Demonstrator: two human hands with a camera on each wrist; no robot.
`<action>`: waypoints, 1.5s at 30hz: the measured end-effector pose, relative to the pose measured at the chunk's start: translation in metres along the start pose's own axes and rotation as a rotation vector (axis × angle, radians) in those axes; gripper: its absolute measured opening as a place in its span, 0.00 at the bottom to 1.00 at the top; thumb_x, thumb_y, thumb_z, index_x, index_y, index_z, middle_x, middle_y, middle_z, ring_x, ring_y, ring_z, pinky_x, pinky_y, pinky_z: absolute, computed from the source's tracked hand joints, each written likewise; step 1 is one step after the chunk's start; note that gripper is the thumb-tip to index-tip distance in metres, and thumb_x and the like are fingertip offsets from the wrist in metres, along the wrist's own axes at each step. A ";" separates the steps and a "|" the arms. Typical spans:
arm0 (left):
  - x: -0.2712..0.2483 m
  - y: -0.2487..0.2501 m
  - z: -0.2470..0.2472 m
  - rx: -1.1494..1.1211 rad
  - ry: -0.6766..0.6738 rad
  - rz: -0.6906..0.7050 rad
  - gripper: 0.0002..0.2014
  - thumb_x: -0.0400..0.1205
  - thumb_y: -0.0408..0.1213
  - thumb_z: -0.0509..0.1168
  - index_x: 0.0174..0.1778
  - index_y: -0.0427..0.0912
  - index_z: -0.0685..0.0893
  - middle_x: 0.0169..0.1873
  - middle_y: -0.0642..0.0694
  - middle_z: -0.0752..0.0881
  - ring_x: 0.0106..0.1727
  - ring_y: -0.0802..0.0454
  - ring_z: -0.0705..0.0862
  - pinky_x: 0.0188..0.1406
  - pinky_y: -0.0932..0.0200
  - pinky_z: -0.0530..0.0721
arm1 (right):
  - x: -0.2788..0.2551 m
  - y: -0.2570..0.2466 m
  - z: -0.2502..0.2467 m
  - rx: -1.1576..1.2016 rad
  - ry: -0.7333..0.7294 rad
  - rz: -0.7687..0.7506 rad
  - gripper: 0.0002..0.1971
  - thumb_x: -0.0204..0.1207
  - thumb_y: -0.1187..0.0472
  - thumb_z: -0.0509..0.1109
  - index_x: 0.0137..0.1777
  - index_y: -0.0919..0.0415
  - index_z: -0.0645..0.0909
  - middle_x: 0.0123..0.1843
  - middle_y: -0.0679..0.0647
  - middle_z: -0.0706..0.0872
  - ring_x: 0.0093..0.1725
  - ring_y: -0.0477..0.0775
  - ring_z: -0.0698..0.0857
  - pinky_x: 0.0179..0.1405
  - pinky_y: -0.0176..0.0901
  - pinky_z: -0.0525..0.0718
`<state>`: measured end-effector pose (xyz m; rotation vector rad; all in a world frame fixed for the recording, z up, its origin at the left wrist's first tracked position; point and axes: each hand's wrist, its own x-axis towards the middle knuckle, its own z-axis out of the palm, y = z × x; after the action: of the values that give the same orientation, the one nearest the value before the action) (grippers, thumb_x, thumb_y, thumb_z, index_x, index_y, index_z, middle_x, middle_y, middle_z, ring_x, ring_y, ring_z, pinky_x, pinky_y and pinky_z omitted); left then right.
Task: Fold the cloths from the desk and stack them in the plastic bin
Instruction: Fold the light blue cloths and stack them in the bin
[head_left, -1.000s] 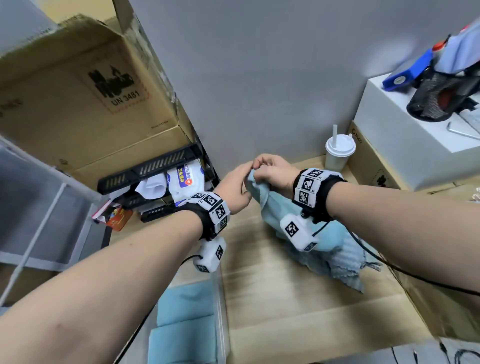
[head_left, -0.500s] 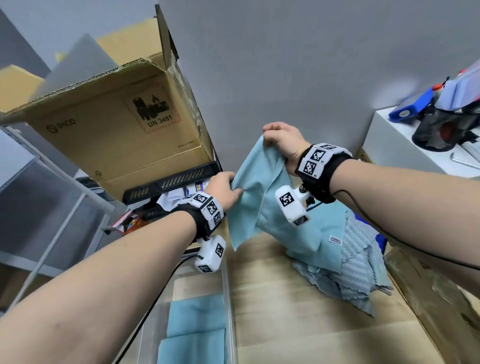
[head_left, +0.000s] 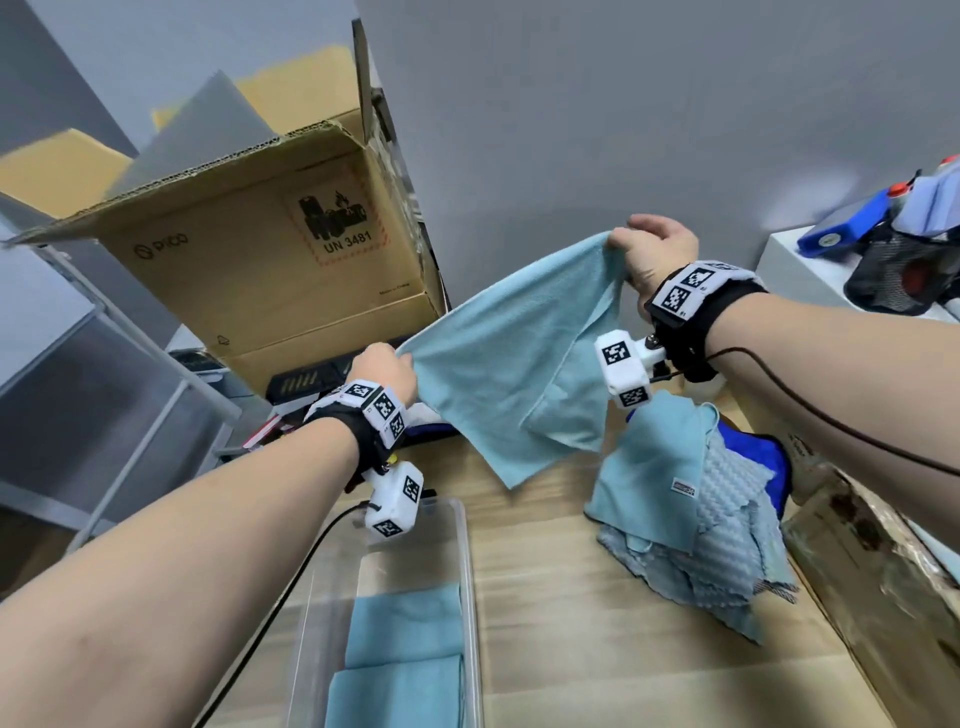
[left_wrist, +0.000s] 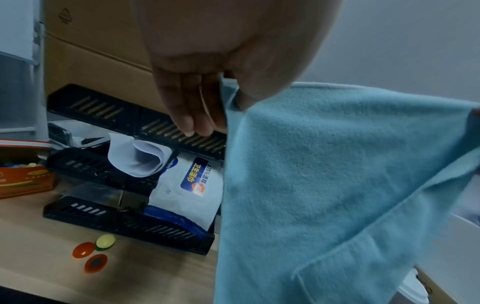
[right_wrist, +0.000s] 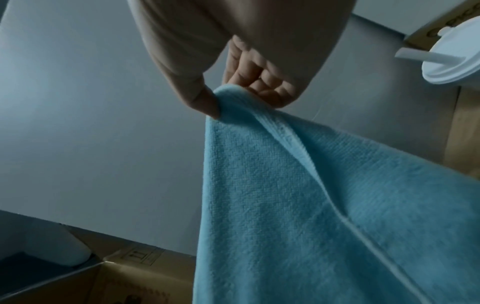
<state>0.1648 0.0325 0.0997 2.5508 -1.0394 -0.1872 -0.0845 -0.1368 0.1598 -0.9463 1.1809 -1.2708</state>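
Grey wall rises behind our wooden desk (head_left: 597, 649), and against it we hold a light blue cloth (head_left: 498, 374) stretched in the air. Our left hand (head_left: 387, 371) pinches its lower left corner, thumb against curled fingers; in the left wrist view the fingers (left_wrist: 189, 102) close on the hem. Our right hand (head_left: 657, 252), higher and further right, pinches the opposite top corner between thumb and curled fingers (right_wrist: 259, 80). Between the two grips the top edge runs taut and slanting, and the rest hangs down with one part doubled over itself. Below the right grip a pile (head_left: 691, 519) of unfolded cloths lies on the desk. Below the left grip stands the clear bin (head_left: 467, 571), with folded blue cloths (head_left: 405, 649) lying flat inside. Behind the left grip sits a cardboard box (head_left: 270, 270) above a black tray rack (left_wrist: 135, 115). Beside the right grip stands a white lidded cup (right_wrist: 451, 61).
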 end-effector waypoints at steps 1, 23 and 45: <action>0.001 -0.001 -0.004 -0.001 0.014 -0.028 0.15 0.85 0.44 0.59 0.46 0.36 0.84 0.48 0.34 0.87 0.46 0.34 0.83 0.42 0.53 0.77 | 0.001 0.001 -0.003 -0.051 0.009 -0.026 0.22 0.60 0.67 0.76 0.56 0.60 0.83 0.42 0.50 0.86 0.38 0.44 0.84 0.39 0.29 0.84; -0.007 0.008 -0.042 -0.653 -0.187 -0.318 0.08 0.68 0.36 0.63 0.38 0.36 0.77 0.22 0.42 0.73 0.23 0.46 0.71 0.33 0.55 0.75 | -0.003 0.038 -0.015 -0.456 -0.083 -0.035 0.13 0.66 0.71 0.74 0.32 0.55 0.74 0.29 0.52 0.76 0.30 0.53 0.76 0.24 0.37 0.77; -0.065 0.094 0.000 -0.566 -0.710 -0.084 0.15 0.82 0.35 0.58 0.31 0.34 0.81 0.21 0.44 0.74 0.23 0.49 0.73 0.26 0.61 0.77 | -0.069 0.058 -0.004 -0.553 -0.792 0.135 0.09 0.73 0.72 0.73 0.38 0.59 0.79 0.26 0.54 0.81 0.23 0.47 0.82 0.26 0.37 0.82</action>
<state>0.0575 0.0159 0.1352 2.0154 -0.9128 -1.2802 -0.0724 -0.0621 0.1110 -1.5538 0.9256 -0.3567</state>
